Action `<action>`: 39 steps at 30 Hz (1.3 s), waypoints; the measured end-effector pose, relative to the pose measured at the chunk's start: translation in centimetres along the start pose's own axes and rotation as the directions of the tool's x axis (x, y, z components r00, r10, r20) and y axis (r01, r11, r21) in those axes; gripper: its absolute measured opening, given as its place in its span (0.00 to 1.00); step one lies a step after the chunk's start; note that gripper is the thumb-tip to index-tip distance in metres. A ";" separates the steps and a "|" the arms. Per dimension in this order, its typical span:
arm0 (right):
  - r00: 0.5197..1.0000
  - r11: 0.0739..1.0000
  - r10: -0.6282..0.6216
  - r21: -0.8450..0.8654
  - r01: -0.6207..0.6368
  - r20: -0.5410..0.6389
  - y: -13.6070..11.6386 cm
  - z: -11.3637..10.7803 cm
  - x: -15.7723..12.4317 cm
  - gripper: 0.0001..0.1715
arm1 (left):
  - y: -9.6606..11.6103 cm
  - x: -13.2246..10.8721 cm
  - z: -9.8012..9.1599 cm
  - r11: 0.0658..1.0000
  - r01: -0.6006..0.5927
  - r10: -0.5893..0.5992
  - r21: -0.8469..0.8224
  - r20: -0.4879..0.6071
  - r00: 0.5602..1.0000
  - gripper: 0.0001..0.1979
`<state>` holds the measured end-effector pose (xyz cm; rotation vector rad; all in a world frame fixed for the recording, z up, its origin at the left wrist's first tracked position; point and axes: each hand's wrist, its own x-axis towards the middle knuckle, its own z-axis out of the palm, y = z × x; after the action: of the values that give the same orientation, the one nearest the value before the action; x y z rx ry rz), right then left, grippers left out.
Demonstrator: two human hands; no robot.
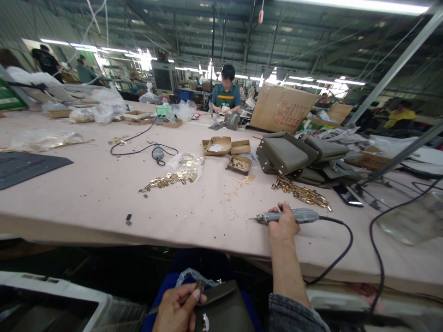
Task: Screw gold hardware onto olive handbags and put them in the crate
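Observation:
My right hand [284, 225] is wrapped round a grey electric screwdriver [304, 215] over the table's near edge, its thin bit pointing left. A black cord trails from the screwdriver's right end. Low in the view, my left hand [182, 306] pinches a small dark metal fitting [200, 284] between thumb and fingers. Under and beside that hand an olive-green bag [226, 304] rests on my lap, with a clear plastic wrap [194, 275] behind it. Tiny gold screws [238, 186] lie scattered on the table near a small box [238, 164] of small parts.
Gold metal fittings lie in a left pile [173, 179] and a right pile [304, 193]. More olive bags [297, 154] are stacked at right, beside a phone [348, 196]. A co-worker [226, 94] sits across the table. A white crate [104, 299] stands at lower left.

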<state>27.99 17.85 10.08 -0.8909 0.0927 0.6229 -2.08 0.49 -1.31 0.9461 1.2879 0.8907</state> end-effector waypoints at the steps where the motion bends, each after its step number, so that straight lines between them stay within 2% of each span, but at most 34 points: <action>1: 1.000 1.000 -0.005 -0.001 0.005 0.000 0.0 0.0 0.0 0.18 | -0.1 0.0 0.0 1.000 0.000 0.000 0.004 0.001 1.000 0.32; 8: 1.000 1.000 -0.018 0.002 0.018 -0.003 -0.1 -0.4 0.0 0.16 | 0.2 0.0 -0.1 1.000 0.008 -0.008 0.015 0.019 1.000 0.33; 22: 0.997 1.000 0.004 0.023 -0.006 0.073 -0.2 -1.0 0.1 0.13 | 0.6 -0.3 -0.1 0.999 0.027 -0.028 0.042 0.036 0.999 0.32; 39: 0.996 1.000 -0.016 0.020 0.014 0.091 0.0 -1.1 0.0 0.14 | 1.1 -0.7 -0.2 0.999 0.037 -0.038 0.022 0.035 0.999 0.31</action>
<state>28.19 17.03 9.40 -0.8421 0.0098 0.6469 -2.30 0.27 -0.09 0.9473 1.2833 0.8289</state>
